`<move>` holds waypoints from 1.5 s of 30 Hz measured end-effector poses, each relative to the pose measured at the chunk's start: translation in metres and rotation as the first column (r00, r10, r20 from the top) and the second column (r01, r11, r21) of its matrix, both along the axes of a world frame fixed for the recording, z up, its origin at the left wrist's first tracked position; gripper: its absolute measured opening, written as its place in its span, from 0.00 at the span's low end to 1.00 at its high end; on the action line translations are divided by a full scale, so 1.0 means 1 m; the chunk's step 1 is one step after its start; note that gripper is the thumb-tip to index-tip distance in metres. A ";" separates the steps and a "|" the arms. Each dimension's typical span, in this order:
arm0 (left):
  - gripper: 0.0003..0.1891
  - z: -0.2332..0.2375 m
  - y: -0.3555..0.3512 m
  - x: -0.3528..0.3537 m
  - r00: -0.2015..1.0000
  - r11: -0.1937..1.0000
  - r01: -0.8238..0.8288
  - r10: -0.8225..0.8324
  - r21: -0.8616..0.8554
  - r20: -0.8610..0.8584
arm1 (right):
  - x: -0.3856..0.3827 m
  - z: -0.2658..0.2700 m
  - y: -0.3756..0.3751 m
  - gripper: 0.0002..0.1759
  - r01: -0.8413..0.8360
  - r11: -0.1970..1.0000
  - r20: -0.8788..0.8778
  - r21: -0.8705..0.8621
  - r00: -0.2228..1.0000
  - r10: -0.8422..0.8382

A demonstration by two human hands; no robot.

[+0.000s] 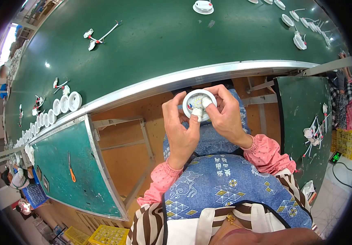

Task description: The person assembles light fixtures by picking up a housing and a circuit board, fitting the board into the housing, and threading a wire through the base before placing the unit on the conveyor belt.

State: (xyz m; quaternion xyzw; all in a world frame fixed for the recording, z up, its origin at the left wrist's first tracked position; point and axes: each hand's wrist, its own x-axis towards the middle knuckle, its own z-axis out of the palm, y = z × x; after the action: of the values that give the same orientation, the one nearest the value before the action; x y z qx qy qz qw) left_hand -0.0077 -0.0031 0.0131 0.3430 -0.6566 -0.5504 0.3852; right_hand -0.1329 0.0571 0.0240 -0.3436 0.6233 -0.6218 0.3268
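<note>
Between my two hands is a round white LED downlight housing (192,94), its open face turned up toward me. Inside it a board with small yellowish LEDs (197,102) shows, with bits of red and blue wire at its left side. My left hand (181,132) grips the housing's left side, fingers curled around it. On the right side my right hand (226,115) has hold of it the same way. Both thumbs wear white covers and press into the housing over the board. The underside of the housing is hidden by my fingers.
A row of white housings (74,101) lines the left edge of the green bench (155,45). Wired white parts (98,41) lie farther back, with more lamps (299,41) at right. Orange-handled scissors (72,173) rest on the left side table. Wired pieces (315,132) sit on the right one.
</note>
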 end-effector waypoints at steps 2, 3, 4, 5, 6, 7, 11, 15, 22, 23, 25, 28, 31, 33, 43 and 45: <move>0.21 -0.001 0.005 0.000 0.998 0.986 0.004 0.005 0.166 -0.059 | 0.007 -0.004 -0.001 0.10 0.070 0.996 0.050 -0.058 0.996 -0.067; 0.20 -0.003 0.007 0.001 0.997 0.979 -0.004 0.019 0.205 -0.075 | 0.008 -0.004 -0.001 0.10 0.052 0.997 0.047 -0.051 0.998 -0.050; 0.19 -0.005 0.008 0.002 0.995 0.970 -0.011 0.034 0.244 -0.090 | 0.009 -0.002 0.000 0.10 0.034 0.998 0.046 -0.045 0.998 -0.032; 0.19 -0.005 0.009 0.003 0.993 0.959 -0.016 0.047 0.282 -0.104 | 0.009 0.000 0.000 0.10 0.018 0.999 0.044 -0.038 0.999 -0.017; 0.18 -0.005 0.008 0.005 0.996 0.974 -0.013 0.032 0.227 -0.080 | 0.008 0.004 0.001 0.10 -0.017 0.999 -0.001 -0.029 1.000 0.017; 0.17 -0.005 0.005 0.007 0.998 0.985 -0.004 0.014 0.173 -0.057 | 0.005 0.010 0.002 0.09 -0.049 0.999 -0.048 -0.016 0.998 0.048; 0.13 0.001 0.004 0.012 0.996 0.997 0.052 -0.055 0.055 0.069 | -0.012 0.015 0.008 0.11 -0.215 0.965 -0.245 0.148 0.938 0.246; 0.14 0.003 0.000 0.013 0.983 0.992 0.119 -0.125 0.046 0.137 | -0.001 -0.002 0.011 0.07 -0.088 0.993 -0.132 0.073 0.987 0.097; 0.17 0.002 -0.011 0.002 0.989 0.966 0.148 -0.140 0.213 -0.052 | 0.005 -0.014 0.003 0.07 0.043 0.999 0.084 -0.030 0.996 -0.040; 0.17 0.004 -0.005 -0.003 0.991 0.958 0.115 -0.093 0.261 -0.097 | 0.005 -0.017 0.001 0.07 0.064 0.997 0.091 -0.039 0.994 -0.060; 0.17 0.002 -0.001 -0.004 0.993 0.953 0.066 -0.032 0.295 -0.118 | 0.005 -0.019 0.000 0.07 0.064 0.997 0.101 -0.034 0.993 -0.060; 0.18 -0.005 -0.003 -0.001 0.999 0.983 0.037 -0.035 0.181 -0.014 | 0.003 -0.011 0.001 0.09 -0.017 1.000 0.105 0.013 0.994 0.015; 0.19 -0.003 -0.008 0.006 0.990 0.997 0.076 -0.075 -0.005 0.121 | -0.002 -0.004 0.004 0.10 -0.116 0.990 0.057 0.077 0.992 0.112; 0.19 0.002 -0.008 0.007 0.985 0.994 0.093 -0.084 -0.058 0.151 | -0.007 -0.005 0.003 0.10 -0.164 0.979 -0.038 0.118 0.985 0.170; 0.18 -0.003 0.005 0.006 0.994 0.999 0.027 -0.031 0.043 0.108 | 0.004 -0.008 0.004 0.08 -0.077 0.995 0.042 0.057 0.996 0.075; 0.18 -0.005 -0.001 0.005 0.993 0.998 0.051 -0.055 0.040 0.106 | 0.004 -0.015 0.000 0.08 -0.072 0.997 0.082 0.027 0.994 0.070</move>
State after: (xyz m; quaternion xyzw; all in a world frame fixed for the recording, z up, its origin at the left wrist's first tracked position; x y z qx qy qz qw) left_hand -0.0025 -0.0036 0.0080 0.3615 -0.6748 -0.5534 0.3283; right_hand -0.1285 0.0573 0.0094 -0.3352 0.6061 -0.6138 0.3788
